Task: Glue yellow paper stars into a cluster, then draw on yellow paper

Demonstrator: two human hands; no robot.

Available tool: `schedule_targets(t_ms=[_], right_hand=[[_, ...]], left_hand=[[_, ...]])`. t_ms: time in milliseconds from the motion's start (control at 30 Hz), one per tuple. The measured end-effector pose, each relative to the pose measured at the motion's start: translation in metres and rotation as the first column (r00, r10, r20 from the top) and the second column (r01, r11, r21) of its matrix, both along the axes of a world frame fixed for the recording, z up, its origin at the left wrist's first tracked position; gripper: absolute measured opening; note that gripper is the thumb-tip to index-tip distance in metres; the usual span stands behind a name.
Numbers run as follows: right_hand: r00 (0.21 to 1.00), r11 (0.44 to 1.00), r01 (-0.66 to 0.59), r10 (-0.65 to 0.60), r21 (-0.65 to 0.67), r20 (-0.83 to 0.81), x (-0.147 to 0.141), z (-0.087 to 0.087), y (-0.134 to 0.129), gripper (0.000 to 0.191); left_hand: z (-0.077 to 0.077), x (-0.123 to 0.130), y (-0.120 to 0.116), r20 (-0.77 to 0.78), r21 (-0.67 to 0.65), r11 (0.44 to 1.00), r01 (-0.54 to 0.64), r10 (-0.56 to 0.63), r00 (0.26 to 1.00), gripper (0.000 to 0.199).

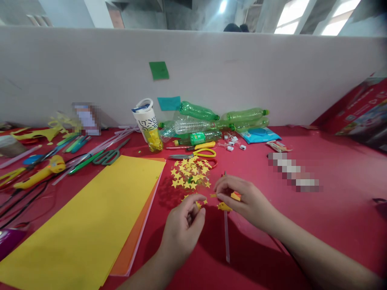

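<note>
My right hand (243, 195) is closed in a pinch at a small yellow paper star (213, 195), which shows at the fingertips. Across from it, my left hand (184, 227) has its thumb and index finger apart, next to a few loose stars. Between and just below the hands lies a clear stick (226, 237), with a yellow star-shaped piece (224, 206) at its upper end. Beyond my left hand is a heap of yellow stars (190, 173), partly over a green and clear object I cannot make out.
Yellow paper sheets (90, 217) lie at left over orange ones. A yellow glue gun (45, 173), pens and grey-green scissors (110, 155) are further left. Behind the stars are yellow-handled scissors (205, 153), a yellow cutter (205, 146), plastic bottles (199, 110) and a white cup (145, 123).
</note>
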State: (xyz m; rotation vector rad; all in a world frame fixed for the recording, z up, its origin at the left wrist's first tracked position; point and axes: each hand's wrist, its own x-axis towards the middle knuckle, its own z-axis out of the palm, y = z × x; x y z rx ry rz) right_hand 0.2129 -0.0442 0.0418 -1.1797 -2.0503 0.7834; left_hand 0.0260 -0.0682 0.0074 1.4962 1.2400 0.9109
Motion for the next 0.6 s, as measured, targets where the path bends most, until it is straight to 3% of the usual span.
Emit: schedule_targets(t_ms=[233, 400, 600], right_hand=[[1.0, 0.989, 0.009, -0.008, -0.148, 0.008, -0.009, 0.001, 0.007, 0.01], [1.0, 0.983, 0.0, -0.002, -0.182, -0.011, -0.01, 0.002, 0.006, 0.009], [0.998, 0.975, -0.038, 0.028, -0.217, -0.048, -0.008, -0.001, 0.008, 0.009]], left_hand=[[-0.008, -0.001, -0.002, -0.175, 0.035, 0.999, 0.018, -0.011, 0.984, 0.05], [-0.012, -0.001, 0.001, -0.113, -0.031, 1.0, 0.003, -0.007, 0.994, 0.056], [-0.01, 0.001, 0.003, 0.051, -0.086, 0.993, 0.086, -0.082, 0.995, 0.048]])
